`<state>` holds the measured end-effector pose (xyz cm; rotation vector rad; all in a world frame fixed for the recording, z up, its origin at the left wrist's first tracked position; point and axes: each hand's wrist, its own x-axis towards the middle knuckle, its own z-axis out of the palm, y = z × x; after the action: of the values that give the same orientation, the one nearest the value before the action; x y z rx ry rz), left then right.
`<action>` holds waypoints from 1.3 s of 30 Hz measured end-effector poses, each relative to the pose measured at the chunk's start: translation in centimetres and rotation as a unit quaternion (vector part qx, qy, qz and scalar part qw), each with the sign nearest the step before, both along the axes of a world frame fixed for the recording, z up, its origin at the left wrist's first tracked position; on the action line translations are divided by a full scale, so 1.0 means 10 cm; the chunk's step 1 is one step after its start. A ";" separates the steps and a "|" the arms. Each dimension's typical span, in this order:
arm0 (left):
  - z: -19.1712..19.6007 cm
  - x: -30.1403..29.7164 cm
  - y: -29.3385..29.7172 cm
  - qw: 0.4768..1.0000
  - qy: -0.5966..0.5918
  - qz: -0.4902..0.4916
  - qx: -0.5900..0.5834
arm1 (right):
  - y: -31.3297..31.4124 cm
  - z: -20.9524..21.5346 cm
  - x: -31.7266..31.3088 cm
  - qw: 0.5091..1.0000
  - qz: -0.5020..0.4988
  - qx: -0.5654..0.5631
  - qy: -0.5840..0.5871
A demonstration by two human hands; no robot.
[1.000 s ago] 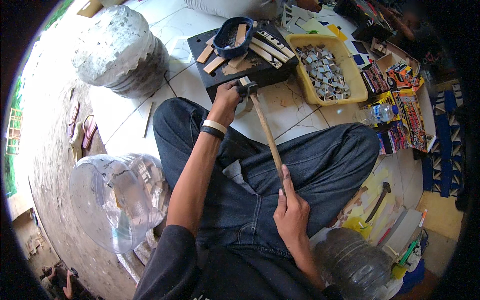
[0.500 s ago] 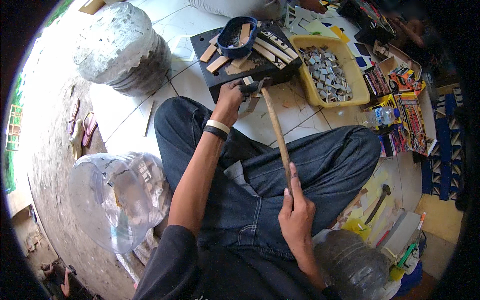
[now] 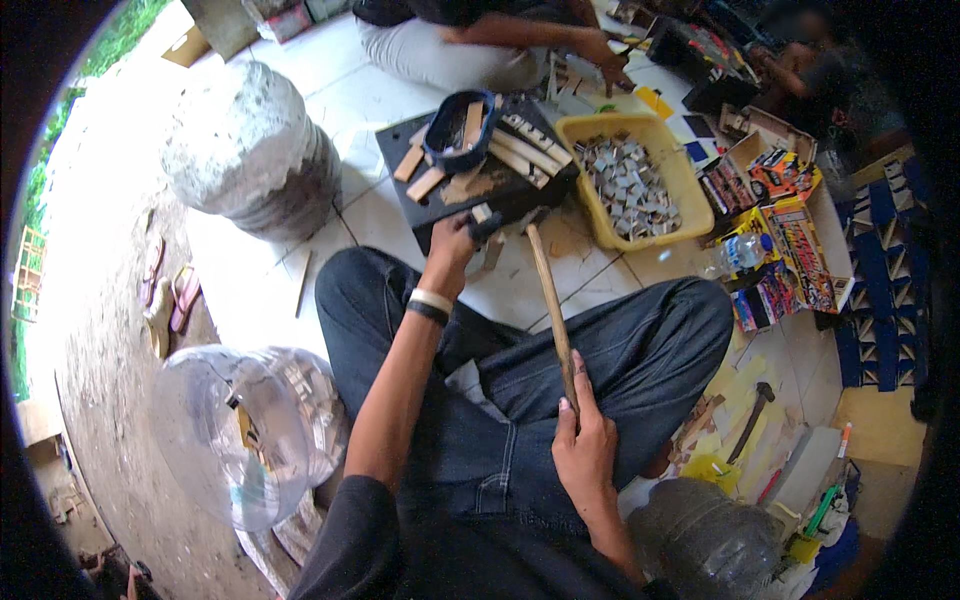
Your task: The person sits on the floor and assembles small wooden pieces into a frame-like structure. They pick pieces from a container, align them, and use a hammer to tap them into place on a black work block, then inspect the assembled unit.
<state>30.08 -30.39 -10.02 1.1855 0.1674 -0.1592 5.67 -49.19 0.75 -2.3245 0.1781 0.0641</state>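
My right hand [image 3: 584, 440] is closed around the lower end of a hammer's wooden handle [image 3: 550, 300]. The hammer's dark head [image 3: 527, 221] is at the near edge of a black block [image 3: 400, 190], just right of my left hand [image 3: 453, 246]. My left fingers are closed on a small dark piece [image 3: 486, 226] by that edge; its kind is unclear, and a pale bit shows beside it. On the block lie several wooden strips [image 3: 522, 158] and a dark blue oval tray [image 3: 432, 150] with pieces in it.
A yellow basin [image 3: 703, 205] of small metal-looking pieces stands right of the block. Clear plastic containers [image 3: 200, 440] and a whitish drum [image 3: 235, 130] are on the left. Another hammer [image 3: 752, 420] lies at right. A person's arm [image 3: 540, 32] reaches in at the top.
The view has shifted, so the block and basin sit lower and further left. Another person's arm now shows at the top. Both my hands keep their grips.
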 end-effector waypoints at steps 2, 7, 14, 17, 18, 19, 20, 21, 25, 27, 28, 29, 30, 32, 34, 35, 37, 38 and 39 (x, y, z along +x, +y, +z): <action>0.08 -0.06 0.08 0.999 0.022 -0.009 0.042 | -0.07 0.03 0.06 0.996 -0.023 0.065 0.062; 0.39 -0.41 0.42 0.926 0.131 0.040 -0.352 | -0.32 0.18 0.22 0.955 -0.022 0.182 0.234; 0.77 -0.71 0.56 0.862 0.156 0.028 -0.482 | -0.55 0.60 0.42 0.976 0.021 0.043 0.212; 0.87 -0.76 0.53 0.838 0.149 -0.001 -0.524 | -0.59 0.71 0.48 0.987 0.095 -0.084 0.099; 0.89 -0.77 0.52 0.833 0.151 -0.009 -0.532 | -0.61 0.74 0.50 0.988 0.085 -0.087 0.098; 0.91 -0.78 0.49 0.832 0.136 -0.022 -0.538 | -0.62 0.76 0.53 0.989 0.071 -0.087 0.094; 0.94 -0.78 0.47 0.834 0.130 -0.029 -0.535 | -0.61 0.77 0.56 0.994 0.046 -0.063 0.072; 0.96 -0.79 0.45 0.832 0.139 -0.023 -0.536 | -0.59 0.77 0.59 0.998 0.020 -0.036 0.046; 1.07 -0.85 0.35 0.814 0.149 -0.045 -0.559 | -0.45 0.66 0.77 0.982 0.017 0.189 -0.021; 1.12 -0.89 0.28 0.823 0.152 -0.045 -0.545 | -0.34 0.55 0.85 0.938 0.010 0.347 -0.012; 1.14 -0.91 0.24 0.843 0.155 -0.036 -0.514 | -0.30 0.51 0.88 0.924 0.012 0.381 -0.012; 1.16 -0.93 0.22 0.853 0.160 -0.027 -0.496 | -0.27 0.47 0.91 0.906 0.009 0.424 0.000; 1.18 -0.94 0.20 0.863 0.164 -0.018 -0.478 | -0.25 0.44 0.94 0.886 -0.011 0.464 0.023; 1.21 -0.94 0.18 0.859 0.165 -0.038 -0.484 | -0.22 0.42 0.95 0.860 -0.023 0.510 0.023; 1.22 -0.95 0.17 0.866 0.171 -0.029 -0.469 | -0.20 0.43 0.97 0.865 -0.030 0.500 0.025; 1.21 -0.94 0.17 0.864 0.159 -0.041 -0.476 | -0.19 0.44 0.97 0.862 -0.032 0.505 0.026; 1.20 -0.93 0.18 0.854 0.159 -0.049 -0.494 | -0.18 0.46 0.96 0.854 -0.049 0.516 0.040; 1.19 -0.93 0.18 0.857 0.154 -0.050 -0.489 | -0.18 0.47 0.95 0.859 -0.043 0.509 0.029; 1.18 -0.92 0.18 0.855 0.151 -0.052 -0.494 | -0.17 0.47 0.95 0.862 -0.048 0.504 0.029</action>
<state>20.84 -28.57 1.83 0.1260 0.2542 -0.4646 15.19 -50.94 5.49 -1.2591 0.2207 0.1389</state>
